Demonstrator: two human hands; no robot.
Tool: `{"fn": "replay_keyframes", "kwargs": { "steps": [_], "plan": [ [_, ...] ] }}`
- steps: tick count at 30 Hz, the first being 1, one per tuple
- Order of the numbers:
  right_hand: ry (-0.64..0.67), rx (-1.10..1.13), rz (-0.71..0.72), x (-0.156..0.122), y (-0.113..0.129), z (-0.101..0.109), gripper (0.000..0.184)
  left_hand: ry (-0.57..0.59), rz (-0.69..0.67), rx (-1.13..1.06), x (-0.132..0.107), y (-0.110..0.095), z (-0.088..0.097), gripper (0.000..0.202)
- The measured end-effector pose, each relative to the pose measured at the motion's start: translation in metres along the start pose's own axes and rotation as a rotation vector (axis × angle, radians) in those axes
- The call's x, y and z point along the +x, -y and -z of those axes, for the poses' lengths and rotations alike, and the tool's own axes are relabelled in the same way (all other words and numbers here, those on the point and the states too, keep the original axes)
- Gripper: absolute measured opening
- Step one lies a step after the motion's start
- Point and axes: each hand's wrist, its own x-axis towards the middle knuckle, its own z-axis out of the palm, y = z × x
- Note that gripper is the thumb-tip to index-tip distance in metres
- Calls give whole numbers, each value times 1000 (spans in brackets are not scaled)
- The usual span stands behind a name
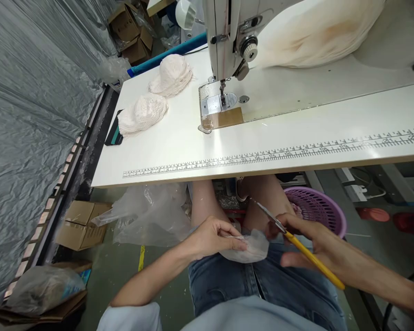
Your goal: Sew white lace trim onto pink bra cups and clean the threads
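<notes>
- Left hand (215, 236) at 6 o'clock of the view, low over the lap; fingers pinch a small pale fabric piece (251, 248) against the denim.
- Right hand (310, 241) just at 3 o'clock of the fabric piece, closed around yellow-handled snips (296, 241); the blade tips point up toward 10 o'clock, above the fabric's upper edge.
- Whether the blades touch the fabric: cannot tell.
- White worktop (279, 138) spans the view at 12 o'clock of the hands, printed ruler along its near edge; its edge hides the knees.
- Sewing machine (227, 41) stands on the worktop at 12 o'clock, needle down over the metal plate (215, 105).
- Two stacks of lace cups (143, 115) (172, 76) lie at 9 o'clock of the machine, well apart from the hands.
- Cream cloth bundle (313, 32) lies at 3 o'clock of the machine.
- Purple basket (317, 214) on the floor, just behind the right hand.
- Clear plastic bag (148, 218) at 9 o'clock of the left hand, under the worktop.
- Cardboard boxes (79, 225) farther out at 9 o'clock, beside the grey sheeting (31, 115).
</notes>
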Motion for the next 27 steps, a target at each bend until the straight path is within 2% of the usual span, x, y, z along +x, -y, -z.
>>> {"fn": "replay_keyframes", "kwargs": {
  "steps": [3,7,14,22,27],
  "plan": [
    [133,224,17,10,7,-13,40,8,-5,-7,-1,-2,-1,34],
    [258,377,-57,20,11,-26,34,6,-24,-14,-3,-3,-2,30],
    [185,437,-111,25,10,-34,34,-29,20,-56,-4,-1,-1,39],
    [120,306,-89,24,26,-33,40,-26,20,-94,-5,-3,-2,43],
    [120,249,-47,23,21,-27,35,-81,21,-87,-8,-10,-2,46]
  ]
}}
